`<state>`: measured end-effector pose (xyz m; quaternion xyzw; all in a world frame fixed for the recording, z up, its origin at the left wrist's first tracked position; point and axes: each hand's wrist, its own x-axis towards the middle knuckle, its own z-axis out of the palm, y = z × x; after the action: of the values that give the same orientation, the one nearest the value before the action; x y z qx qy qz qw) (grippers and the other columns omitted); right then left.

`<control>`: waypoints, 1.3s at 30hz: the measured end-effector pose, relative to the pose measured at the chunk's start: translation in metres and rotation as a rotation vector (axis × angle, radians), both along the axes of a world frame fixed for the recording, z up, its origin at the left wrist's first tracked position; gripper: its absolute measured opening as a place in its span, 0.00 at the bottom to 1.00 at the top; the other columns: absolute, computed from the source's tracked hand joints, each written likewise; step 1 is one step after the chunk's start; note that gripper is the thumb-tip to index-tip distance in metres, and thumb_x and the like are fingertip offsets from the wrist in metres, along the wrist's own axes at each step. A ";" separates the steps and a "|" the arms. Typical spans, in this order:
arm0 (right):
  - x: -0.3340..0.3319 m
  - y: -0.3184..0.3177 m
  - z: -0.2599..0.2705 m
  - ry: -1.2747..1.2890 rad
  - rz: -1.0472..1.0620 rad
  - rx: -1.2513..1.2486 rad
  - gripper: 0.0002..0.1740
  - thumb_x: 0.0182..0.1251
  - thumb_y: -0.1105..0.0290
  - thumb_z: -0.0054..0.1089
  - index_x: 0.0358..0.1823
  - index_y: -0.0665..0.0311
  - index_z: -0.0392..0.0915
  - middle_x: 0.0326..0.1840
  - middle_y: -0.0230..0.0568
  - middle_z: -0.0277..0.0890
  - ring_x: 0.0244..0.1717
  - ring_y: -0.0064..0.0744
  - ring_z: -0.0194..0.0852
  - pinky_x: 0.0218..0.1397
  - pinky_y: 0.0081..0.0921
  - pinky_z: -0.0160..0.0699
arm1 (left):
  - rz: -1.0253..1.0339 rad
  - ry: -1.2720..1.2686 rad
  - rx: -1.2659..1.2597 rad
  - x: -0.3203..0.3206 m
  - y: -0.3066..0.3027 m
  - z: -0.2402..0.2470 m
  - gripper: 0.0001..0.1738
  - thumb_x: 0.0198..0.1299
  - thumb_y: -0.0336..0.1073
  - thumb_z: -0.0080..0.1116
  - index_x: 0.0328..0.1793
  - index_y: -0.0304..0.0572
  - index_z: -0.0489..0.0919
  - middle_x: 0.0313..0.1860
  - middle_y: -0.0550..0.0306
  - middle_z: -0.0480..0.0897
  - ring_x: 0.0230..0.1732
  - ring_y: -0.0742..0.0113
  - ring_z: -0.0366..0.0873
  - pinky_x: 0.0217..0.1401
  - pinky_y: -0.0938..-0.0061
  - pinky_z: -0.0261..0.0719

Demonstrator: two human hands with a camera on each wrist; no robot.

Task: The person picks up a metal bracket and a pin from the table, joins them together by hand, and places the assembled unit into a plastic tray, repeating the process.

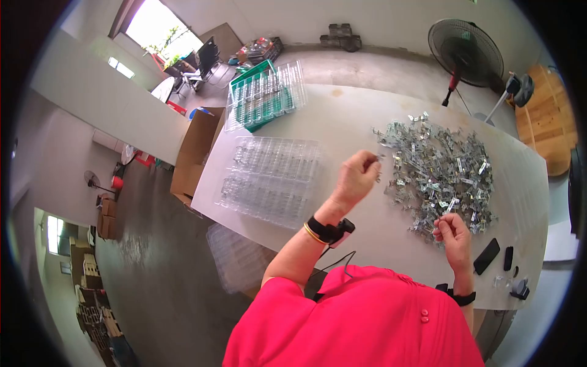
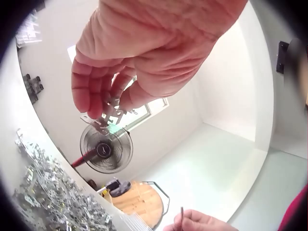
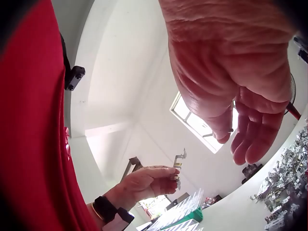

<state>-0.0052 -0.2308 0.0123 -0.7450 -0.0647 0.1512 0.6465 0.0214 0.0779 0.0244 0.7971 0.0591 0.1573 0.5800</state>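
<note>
From where I stand, a big heap [image 1: 449, 171] of metal bits lies on the table [image 1: 345, 113]. The left hand [image 1: 356, 178] is just left of the heap, and its thumb and fingers pinch some clips [image 2: 113, 116]. The right hand [image 1: 455, 240] is at the near edge of the heap, and its thumb and finger pinch a thin bit [image 2: 182, 216]. The clear trays [image 1: 272, 177] sit well to the left of the heap, so the left hand is in between. A green tray [image 1: 249, 74], partly under another clear one, is at the back left of the heap. A phone [image 1: 487, 256] lies to the near right of the heap. A fan [image 1: 466, 52] stands behind the heap
</note>
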 end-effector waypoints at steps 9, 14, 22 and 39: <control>-0.007 0.007 -0.005 0.067 0.024 -0.027 0.05 0.77 0.70 0.53 0.44 0.63 0.76 0.36 0.30 0.80 0.34 0.16 0.76 0.38 0.17 0.76 | 0.395 0.098 -0.018 -0.015 0.151 0.008 0.10 0.62 0.32 0.62 0.42 0.31 0.84 0.28 0.54 0.85 0.30 0.72 0.83 0.33 0.75 0.80; -0.012 0.014 -0.010 0.100 0.025 -0.056 0.05 0.77 0.69 0.54 0.44 0.63 0.76 0.36 0.30 0.80 0.34 0.17 0.76 0.38 0.18 0.77 | 0.711 0.184 0.356 -0.056 0.273 -0.038 0.13 0.54 0.37 0.62 0.35 0.33 0.85 0.31 0.39 0.86 0.36 0.47 0.86 0.44 0.61 0.82; -0.015 0.032 -0.015 0.155 0.030 -0.095 0.06 0.76 0.69 0.55 0.44 0.63 0.77 0.36 0.30 0.80 0.34 0.17 0.76 0.38 0.18 0.77 | 0.993 0.551 0.619 -0.162 0.386 -0.076 0.11 0.53 0.36 0.62 0.36 0.34 0.85 0.35 0.38 0.86 0.41 0.43 0.86 0.49 0.58 0.82; -0.016 0.087 -0.001 0.153 0.070 -0.199 0.03 0.74 0.73 0.57 0.44 0.63 0.78 0.35 0.28 0.81 0.34 0.16 0.77 0.38 0.17 0.77 | 0.810 0.744 0.733 -0.179 0.416 -0.135 0.08 0.54 0.34 0.67 0.38 0.38 0.84 0.36 0.43 0.87 0.42 0.47 0.86 0.48 0.61 0.82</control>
<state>-0.0211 -0.1439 0.0111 -0.7891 -0.0259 0.2354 0.5668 -0.1573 0.4938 -0.1109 0.8589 0.4932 0.0871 0.1071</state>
